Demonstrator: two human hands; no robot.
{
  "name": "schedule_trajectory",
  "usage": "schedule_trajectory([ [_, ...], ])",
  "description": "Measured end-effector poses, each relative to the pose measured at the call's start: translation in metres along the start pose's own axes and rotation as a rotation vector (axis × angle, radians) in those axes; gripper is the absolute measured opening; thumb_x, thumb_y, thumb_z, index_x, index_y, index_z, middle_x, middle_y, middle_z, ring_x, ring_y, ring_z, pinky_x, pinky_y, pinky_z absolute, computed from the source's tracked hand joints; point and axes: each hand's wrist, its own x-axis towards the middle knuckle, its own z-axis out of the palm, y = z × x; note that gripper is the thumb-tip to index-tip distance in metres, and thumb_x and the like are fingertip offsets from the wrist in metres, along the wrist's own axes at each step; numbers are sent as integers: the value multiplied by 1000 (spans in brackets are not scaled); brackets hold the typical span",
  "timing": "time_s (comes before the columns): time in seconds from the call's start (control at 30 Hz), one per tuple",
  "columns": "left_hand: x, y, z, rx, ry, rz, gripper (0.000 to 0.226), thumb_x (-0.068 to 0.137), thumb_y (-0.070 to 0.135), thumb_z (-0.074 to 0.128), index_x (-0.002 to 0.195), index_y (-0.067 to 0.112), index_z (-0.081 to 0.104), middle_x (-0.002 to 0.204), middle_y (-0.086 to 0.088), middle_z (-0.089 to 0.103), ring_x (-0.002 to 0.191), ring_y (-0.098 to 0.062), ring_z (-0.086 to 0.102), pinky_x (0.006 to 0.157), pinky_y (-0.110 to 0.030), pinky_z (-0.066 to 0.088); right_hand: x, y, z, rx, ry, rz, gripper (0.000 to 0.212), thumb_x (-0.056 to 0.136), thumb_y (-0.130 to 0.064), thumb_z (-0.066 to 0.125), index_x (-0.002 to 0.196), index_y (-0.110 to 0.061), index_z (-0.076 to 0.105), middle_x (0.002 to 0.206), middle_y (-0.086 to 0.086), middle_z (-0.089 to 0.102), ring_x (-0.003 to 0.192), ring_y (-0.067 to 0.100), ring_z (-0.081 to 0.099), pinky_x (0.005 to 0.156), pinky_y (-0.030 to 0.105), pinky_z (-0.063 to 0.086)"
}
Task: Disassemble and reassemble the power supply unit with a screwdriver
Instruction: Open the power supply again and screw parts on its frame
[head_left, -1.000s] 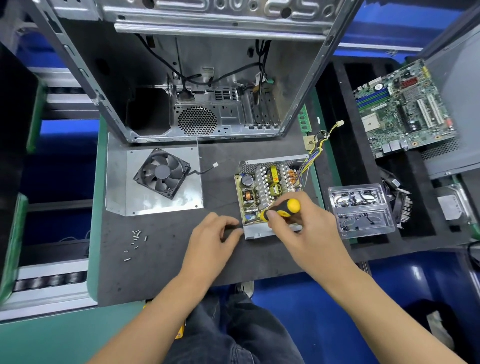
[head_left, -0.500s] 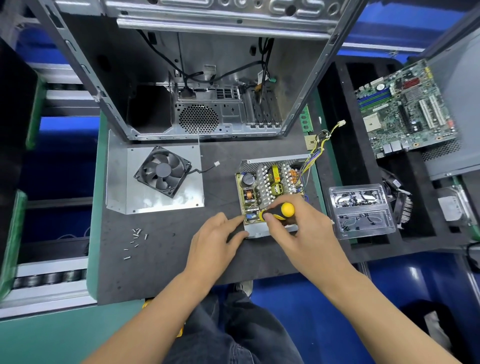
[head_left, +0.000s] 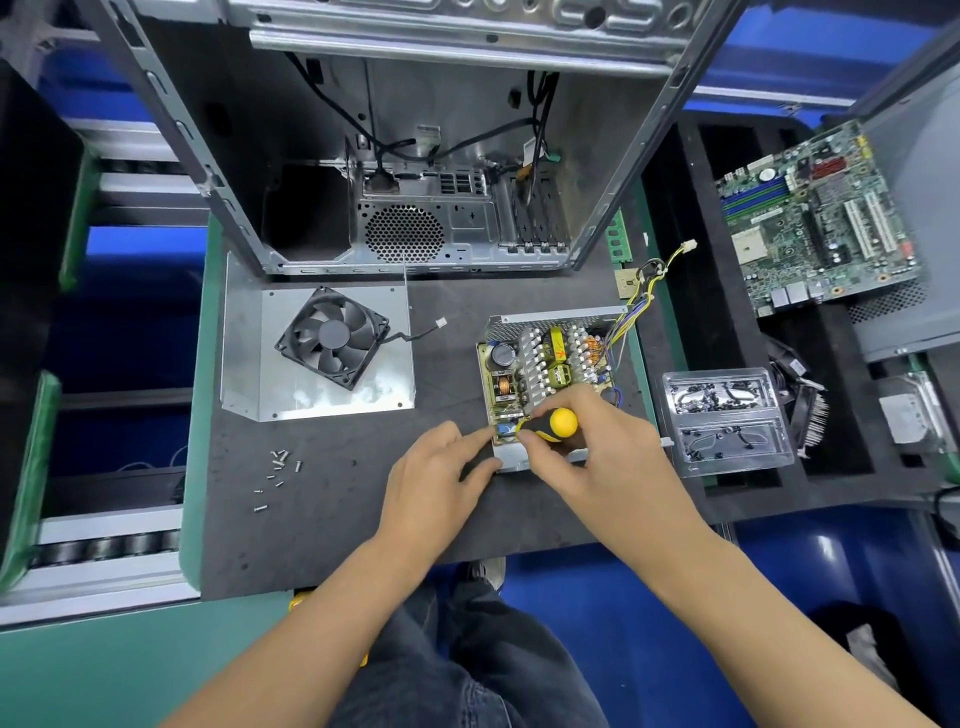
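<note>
The power supply unit (head_left: 545, 364) lies open on the dark mat, its circuit board and coils exposed, coloured wires trailing from its far right corner. My right hand (head_left: 597, 447) grips a yellow-and-black screwdriver (head_left: 550, 426) whose tip points down at the unit's near left corner. My left hand (head_left: 441, 467) rests on the mat with its fingers touching that same near left corner. The unit's removed cover (head_left: 270, 364) lies to the left with the black fan (head_left: 332, 338) on it. Several loose screws (head_left: 275, 473) lie near the mat's left side.
An empty computer case (head_left: 405, 156) stands at the back. A clear plastic parts tray (head_left: 727, 421) sits right of the unit. A motherboard (head_left: 810, 218), a heatsink and other parts lie in the black tray at the far right. A RAM stick (head_left: 618, 236) lies by the case.
My right hand and the screwdriver have shifted slightly left toward the unit's near left corner. My left hand's fingers have closed in on that corner.
</note>
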Motion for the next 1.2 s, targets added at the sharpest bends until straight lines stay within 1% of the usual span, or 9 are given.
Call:
schedule_trajectory([
  [0.13, 1, -1, 4, -12, 13, -16, 36, 87, 26, 76, 122, 23, 72, 75, 9, 37, 71, -11, 42, 61, -31, 44, 8, -12, -7, -334, 0, -130, 28, 88, -28, 74, 108, -12, 62, 70, -1, 60, 61, 27, 61, 53, 38, 51],
  [0.23, 2, 0, 3, -38, 11, -32, 33, 88, 24, 74, 121, 19, 72, 74, 9, 37, 70, -12, 43, 63, -33, 45, 18, -19, -12, -483, -84, -138, 29, 96, -40, 58, 100, -11, 59, 80, 5, 58, 71, 32, 58, 61, 40, 50],
  [0.37, 3, 1, -5, -174, 57, -84, 25, 91, 14, 69, 115, 19, 73, 72, 10, 43, 66, -8, 47, 69, -15, 42, 30, -28, -18, -430, -260, -313, 8, 91, -12, 59, 95, -6, 60, 98, 10, 50, 76, 25, 50, 69, 33, 42],
  [0.53, 3, -3, -15, -603, 51, -506, 26, 100, 14, 53, 114, 27, 71, 88, 9, 67, 69, 2, 58, 70, -13, 44, 41, -34, -18, -906, -313, -259, 31, 104, -43, 41, 113, -16, 52, 105, 7, 58, 86, 32, 67, 58, 33, 40],
  [0.73, 13, -5, -30, -1049, 68, -743, 27, 102, -6, 41, 113, 1, 65, 95, -13, 71, 77, -14, 70, 66, -18, 55, 49, -35, -23, -815, -527, -256, 30, 89, -2, 53, 114, -15, 43, 114, 8, 40, 69, 15, 47, 55, 24, 33],
  [0.8, 13, -10, -33, -1121, 72, -761, 22, 103, -3, 44, 107, 2, 65, 94, -15, 73, 79, -18, 75, 67, -19, 57, 50, -41, -19, -962, -483, -258, 18, 100, -19, 53, 116, -14, 48, 112, 9, 53, 85, 26, 64, 62, 30, 41],
  [0.9, 11, -15, -33, -1131, 77, -813, 13, 100, 7, 55, 99, 1, 67, 80, -11, 75, 73, -19, 75, 64, -20, 57, 54, -41, -20, -1015, -454, -172, 38, 101, -47, 46, 118, -13, 52, 110, 9, 60, 100, 32, 64, 65, 33, 39],
  [1.03, 8, -19, -34, -1093, 81, -835, 18, 95, 19, 66, 91, 2, 68, 68, -4, 69, 57, -11, 64, 53, -18, 52, 55, -37, -22, -930, -553, -352, 31, 88, 0, 51, 114, -13, 45, 117, 11, 42, 98, 26, 53, 71, 31, 44],
  [1.2, 9, -17, -35, -1128, 53, -834, 18, 95, 19, 66, 92, 2, 70, 71, -4, 69, 60, -10, 64, 54, -17, 52, 47, -44, -21, -966, -549, -222, 29, 102, -22, 49, 131, -19, 49, 118, 7, 55, 101, 32, 64, 67, 34, 41],
])
